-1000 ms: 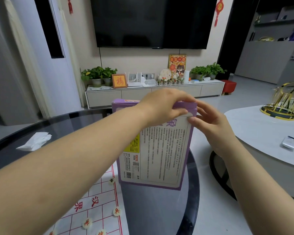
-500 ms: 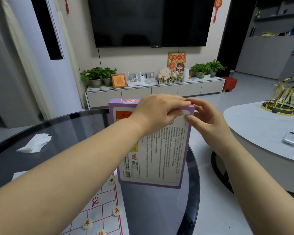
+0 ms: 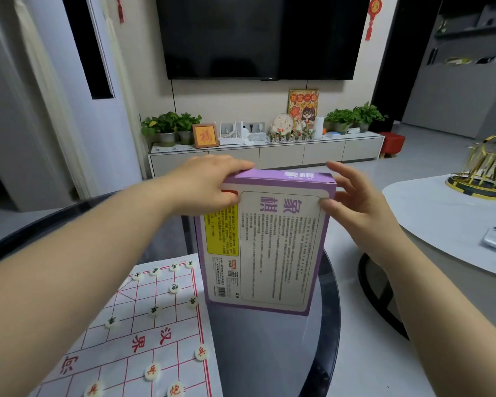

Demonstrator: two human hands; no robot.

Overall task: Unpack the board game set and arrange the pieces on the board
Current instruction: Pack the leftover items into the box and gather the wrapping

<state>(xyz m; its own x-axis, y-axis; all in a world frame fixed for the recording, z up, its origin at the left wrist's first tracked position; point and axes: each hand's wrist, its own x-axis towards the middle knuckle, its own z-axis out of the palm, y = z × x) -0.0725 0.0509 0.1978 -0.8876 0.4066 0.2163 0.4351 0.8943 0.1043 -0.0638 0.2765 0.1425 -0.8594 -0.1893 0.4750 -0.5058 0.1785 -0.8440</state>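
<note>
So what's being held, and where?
The purple game box: left hand grips its top left corner; right hand thumb touches its upper right edge.

Single head-worn wide-angle view, forward and slightly down, close over the round table [image 3: 269, 353], toward the television [image 3: 255, 35] wall
</note>
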